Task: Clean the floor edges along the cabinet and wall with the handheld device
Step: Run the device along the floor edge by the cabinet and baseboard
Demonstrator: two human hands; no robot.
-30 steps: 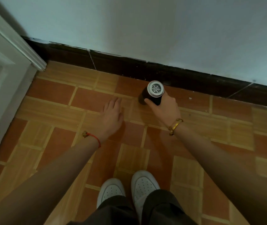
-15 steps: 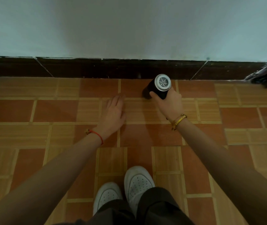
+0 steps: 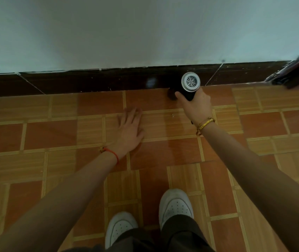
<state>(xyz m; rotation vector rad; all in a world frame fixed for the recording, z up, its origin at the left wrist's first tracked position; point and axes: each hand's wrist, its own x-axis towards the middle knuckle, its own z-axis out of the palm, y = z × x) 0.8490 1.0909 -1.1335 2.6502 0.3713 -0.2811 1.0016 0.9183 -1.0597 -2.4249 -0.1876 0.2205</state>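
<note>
Left to right: my left hand (image 3: 129,130) lies flat on the tiled floor (image 3: 54,139), fingers spread, holding nothing — a prop only. My right hand (image 3: 196,104), nearer the wall (image 3: 145,30), is wrapped around the handheld device (image 3: 188,86). Its long axis runs away from me, grilled end toward the camera, nose at the dark baseboard (image 3: 90,82). I judge that the next sweep follows that edge rightward — toward the dark object (image 3: 298,73) at the frame's right.
</note>
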